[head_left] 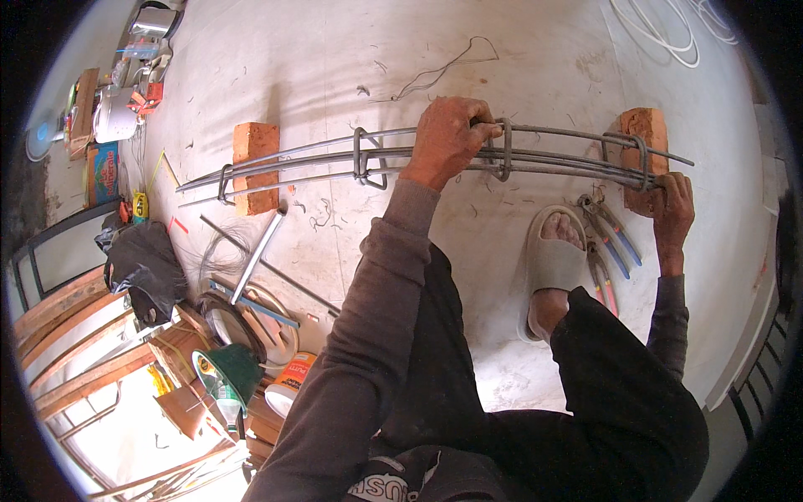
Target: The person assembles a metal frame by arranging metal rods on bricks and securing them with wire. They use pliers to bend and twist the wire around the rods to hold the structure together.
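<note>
"Where is the steel frame point(401, 153)?"
"Lying crosswise above the floor point(335, 50), its long rods passing through square rings, with one end over the left brick point(256, 138) and the other over the right brick point(642, 122)."
"And the hands?"
"The left hand point(454, 138) is closed on the frame near the middle, thumb and forefinger beside a ring. The right hand point(672, 209) has its fingers bent against the lower corner of the end ring; I can't tell if it grips."
"Anything near?"
"Blue-handled pliers point(615, 250) on the floor, between the sandalled foot point(559, 268) and the right hand."
</note>
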Tool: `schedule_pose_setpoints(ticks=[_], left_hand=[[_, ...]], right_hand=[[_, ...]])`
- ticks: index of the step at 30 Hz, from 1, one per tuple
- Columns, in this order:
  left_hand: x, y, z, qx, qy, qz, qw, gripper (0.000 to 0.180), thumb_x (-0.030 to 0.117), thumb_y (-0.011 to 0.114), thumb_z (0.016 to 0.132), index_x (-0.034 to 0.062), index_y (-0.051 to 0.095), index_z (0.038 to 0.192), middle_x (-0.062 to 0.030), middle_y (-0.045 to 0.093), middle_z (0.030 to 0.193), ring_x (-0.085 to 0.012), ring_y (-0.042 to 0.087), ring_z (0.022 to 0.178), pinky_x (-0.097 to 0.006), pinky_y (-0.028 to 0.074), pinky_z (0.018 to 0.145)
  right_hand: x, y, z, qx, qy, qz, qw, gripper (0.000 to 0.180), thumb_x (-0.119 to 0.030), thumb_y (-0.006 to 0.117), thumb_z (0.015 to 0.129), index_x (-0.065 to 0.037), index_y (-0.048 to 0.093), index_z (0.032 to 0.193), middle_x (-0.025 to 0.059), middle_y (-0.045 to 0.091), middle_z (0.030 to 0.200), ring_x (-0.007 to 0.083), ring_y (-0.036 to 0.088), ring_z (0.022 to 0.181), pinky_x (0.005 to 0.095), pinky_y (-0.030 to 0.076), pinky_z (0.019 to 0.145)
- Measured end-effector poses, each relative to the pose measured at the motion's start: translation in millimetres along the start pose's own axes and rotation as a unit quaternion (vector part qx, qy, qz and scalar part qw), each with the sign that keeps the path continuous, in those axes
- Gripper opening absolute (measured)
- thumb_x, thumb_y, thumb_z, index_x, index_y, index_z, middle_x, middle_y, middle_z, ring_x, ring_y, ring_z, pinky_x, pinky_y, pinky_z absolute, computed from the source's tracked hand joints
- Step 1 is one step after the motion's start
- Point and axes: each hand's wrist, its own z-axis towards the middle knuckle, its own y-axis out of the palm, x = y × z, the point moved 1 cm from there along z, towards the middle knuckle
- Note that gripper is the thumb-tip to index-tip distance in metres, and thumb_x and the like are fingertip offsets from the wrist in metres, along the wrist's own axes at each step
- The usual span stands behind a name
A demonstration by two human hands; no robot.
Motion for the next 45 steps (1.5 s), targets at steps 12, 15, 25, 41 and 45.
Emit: schedule_pose_setpoints(ticks=[12, 15, 25, 41, 45], left_hand=[[-11, 8, 2, 0.021, 0.018, 0.02, 0.999, 0.022, 0.026, 0.071, 0.082, 0.0035, 0.071, 0.081, -0.0148, 0.068, 0.076, -0.034, 0.063, 0.073, -0.044, 0.047, 0.069], [-12, 8, 3, 0.026, 0.023, 0.008, 0.999, 0.022, 0.025, 0.071, 0.081, 0.0034, 0.07, 0.081, -0.0151, 0.068, 0.076, -0.0342, 0.063, 0.074, -0.045, 0.047, 0.069], [-10, -2, -4, -0.003, -0.021, 0.035, 0.999, 0.024, 0.024, 0.076, 0.078, 0.0036, 0.071, 0.091, -0.0171, 0.068, 0.084, -0.0344, 0.065, 0.081, -0.044, 0.05, 0.074], [5, -105, -114, 0.389, -0.117, -0.029, 0.913, 0.012, 0.011, 0.069, 0.09, -0.0012, 0.069, 0.093, -0.0065, 0.066, 0.082, -0.0121, 0.06, 0.072, -0.028, 0.05, 0.065], [-41, -88, -174, 0.427, -0.315, -0.207, 0.822, 0.017, 0.011, 0.072, 0.089, -0.0049, 0.066, 0.094, -0.0043, 0.064, 0.08, -0.0097, 0.057, 0.069, -0.025, 0.049, 0.062]], right_hand=[[-7, 0, 0, 0.007, 0.024, -0.016, 1.0, 0.02, -0.003, 0.069, 0.079, -0.006, 0.062, 0.098, 0.0095, 0.062, 0.105, 0.0305, 0.06, 0.102, 0.0408, 0.051, 0.086], [-11, -1, 0, 0.013, 0.017, -0.018, 1.0, 0.02, -0.004, 0.069, 0.079, -0.006, 0.062, 0.098, 0.0098, 0.062, 0.107, 0.0307, 0.06, 0.104, 0.0405, 0.051, 0.087], [6, 17, -15, 0.04, 0.031, -0.012, 0.999, 0.033, -0.009, 0.072, 0.081, -0.009, 0.063, 0.112, 0.0095, 0.064, 0.117, 0.0305, 0.059, 0.114, 0.0407, 0.05, 0.097], [-55, -10, -19, 0.131, 0.035, 0.104, 0.985, 0.017, -0.005, 0.065, 0.089, -0.005, 0.069, 0.105, 0.0117, 0.068, 0.11, 0.0288, 0.065, 0.105, 0.0395, 0.051, 0.092], [-106, 1, -36, 0.084, -0.042, 0.232, 0.968, 0.017, 0.002, 0.066, 0.08, -0.002, 0.07, 0.096, 0.0134, 0.07, 0.099, 0.03, 0.068, 0.095, 0.0388, 0.054, 0.087]])
